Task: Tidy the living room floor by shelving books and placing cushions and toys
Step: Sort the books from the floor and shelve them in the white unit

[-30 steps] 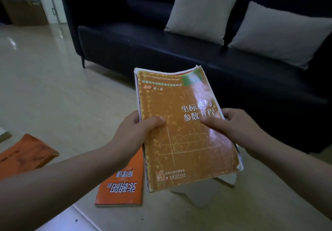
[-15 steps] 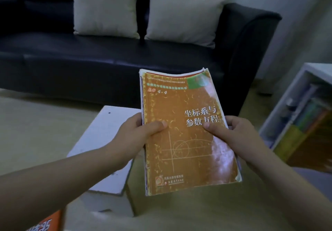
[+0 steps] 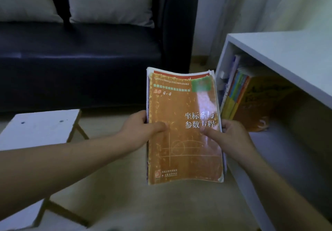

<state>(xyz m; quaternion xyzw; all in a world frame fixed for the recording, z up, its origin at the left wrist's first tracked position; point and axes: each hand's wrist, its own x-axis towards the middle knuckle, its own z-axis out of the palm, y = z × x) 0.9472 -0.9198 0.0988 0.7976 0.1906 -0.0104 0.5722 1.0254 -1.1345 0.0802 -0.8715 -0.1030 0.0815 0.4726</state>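
Before the sofa (image 3: 80,60), my left hand (image 3: 142,130) and right hand (image 3: 231,135) pinch an orange book (image 3: 181,105) titled "坐标系与参数方程", "4-4". Smaller print blurs.

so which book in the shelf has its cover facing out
The large yellow book at the right end of the row: its cover faces out, while the other books show only their edges.

I hold a stack of books (image 3: 185,126), orange cover on top, with my left hand (image 3: 142,129) and right hand (image 3: 228,133) gripping its side edges, thumbs on top. A white bookshelf (image 3: 280,54) with upright books stands right; a dark sofa (image 3: 86,58) with two pale cushions (image 3: 111,0) lies far left.
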